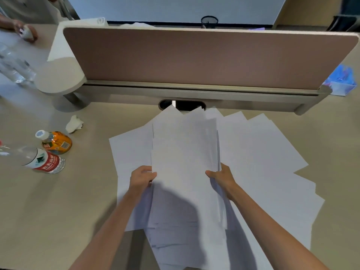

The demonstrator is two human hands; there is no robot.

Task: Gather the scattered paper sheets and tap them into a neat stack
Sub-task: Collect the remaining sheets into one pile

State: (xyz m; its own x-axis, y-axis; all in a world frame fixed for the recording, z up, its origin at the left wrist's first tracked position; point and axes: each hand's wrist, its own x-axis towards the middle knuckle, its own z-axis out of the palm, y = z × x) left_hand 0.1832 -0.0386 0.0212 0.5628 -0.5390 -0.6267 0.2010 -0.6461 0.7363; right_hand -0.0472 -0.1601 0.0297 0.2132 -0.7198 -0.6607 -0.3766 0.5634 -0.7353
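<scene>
White paper is spread over much of the middle of the desk [58,201]. A thick bundle of sheets [185,152] is held up off the desk, between its near edge and its far edge. The bundle is gripped on its left side by the left hand [141,177], with the fingers curled round it. On its right side it is gripped by the right hand [222,177], with the thumb on top and the fingers tucked under.

The bundle is not tidy. Its far corners stick out at different slants, and its near ends are stepped and uneven. More loose sheets [263,149] are seen lying flat, fanned out toward the right edge of the desk. One more flat sheet [130,152] is seen under the bundle on the left.

So the gathering is judged to be only partly done. The flat sheets are yet to be picked up, and the tapping is judged not yet done. Two bottles [46,161] and a crumpled tissue [74,124] are seen well apart from the paper, near the left edge.
</scene>
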